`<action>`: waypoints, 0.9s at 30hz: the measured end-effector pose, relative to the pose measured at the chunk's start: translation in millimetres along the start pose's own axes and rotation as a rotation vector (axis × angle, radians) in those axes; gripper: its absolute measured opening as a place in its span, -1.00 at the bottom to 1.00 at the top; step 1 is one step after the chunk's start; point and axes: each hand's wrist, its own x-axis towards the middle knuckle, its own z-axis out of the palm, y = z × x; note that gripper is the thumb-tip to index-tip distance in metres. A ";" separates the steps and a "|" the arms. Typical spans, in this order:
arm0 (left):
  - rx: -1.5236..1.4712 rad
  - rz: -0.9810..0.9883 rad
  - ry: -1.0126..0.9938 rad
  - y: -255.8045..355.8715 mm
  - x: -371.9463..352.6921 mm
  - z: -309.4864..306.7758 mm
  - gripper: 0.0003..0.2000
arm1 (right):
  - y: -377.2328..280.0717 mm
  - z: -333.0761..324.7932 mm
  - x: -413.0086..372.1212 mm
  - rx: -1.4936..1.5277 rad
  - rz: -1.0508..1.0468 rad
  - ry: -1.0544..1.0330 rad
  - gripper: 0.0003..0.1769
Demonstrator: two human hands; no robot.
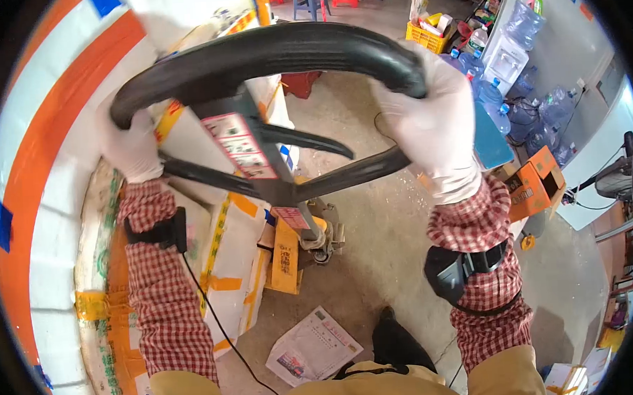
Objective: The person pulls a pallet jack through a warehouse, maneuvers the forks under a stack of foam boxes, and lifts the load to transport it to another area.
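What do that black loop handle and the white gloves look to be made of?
The pallet jack handle: probably metal under black rubber or plastic coating; it shows a smooth, dull sheen. Gloves on the left hand and right hand: thin white fabric or latex, uncertain; matte and creased.

white gloves on both hands, red-checked sleeves with black wrist straps, tan trousers, black shoe.

Shut in left, open right.
Hemmed on the left by stacked white sacks bound in yellow tape [226, 233], tight against the black looped handle [289, 47]; free across the grey concrete floor [395, 229] to the orange cardboard box [535, 181] and blue water bottles [492, 98] at its right edge.
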 end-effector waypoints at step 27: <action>-0.043 -0.206 0.149 42.7 28.8 2.0 -0.68 | 65.4 24.0 101.2 0.402 -0.006 -0.387 -0.55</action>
